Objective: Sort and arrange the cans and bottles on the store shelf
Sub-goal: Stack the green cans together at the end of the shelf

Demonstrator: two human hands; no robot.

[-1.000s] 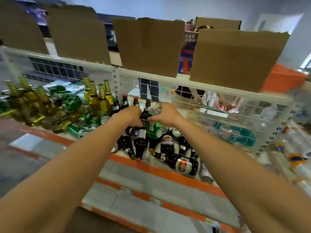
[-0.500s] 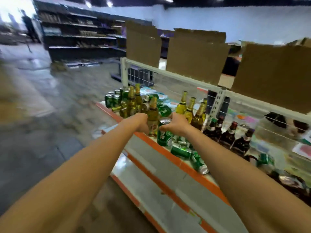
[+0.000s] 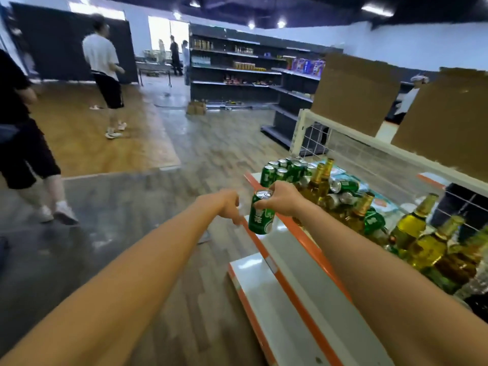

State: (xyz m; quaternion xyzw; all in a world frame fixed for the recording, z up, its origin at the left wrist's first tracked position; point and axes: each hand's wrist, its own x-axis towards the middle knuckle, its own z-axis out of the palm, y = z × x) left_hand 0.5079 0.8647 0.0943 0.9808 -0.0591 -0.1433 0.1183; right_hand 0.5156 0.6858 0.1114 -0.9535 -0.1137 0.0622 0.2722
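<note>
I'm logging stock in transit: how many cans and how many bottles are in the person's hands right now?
Green can: 1, gripped near its top by the right hand
Bottles: 0 in hand; those in view are on the shelf
Left hand: holds nothing
Total in hand: 1

Green can [image 3: 261, 217] — orange-edged shelf [image 3: 303, 233]

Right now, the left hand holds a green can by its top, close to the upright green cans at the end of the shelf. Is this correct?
One thing is wrong: the head view shows the right hand gripping the green can by its top, while the left hand holds nothing. The can is close to the upright green cans at the shelf end.
</note>
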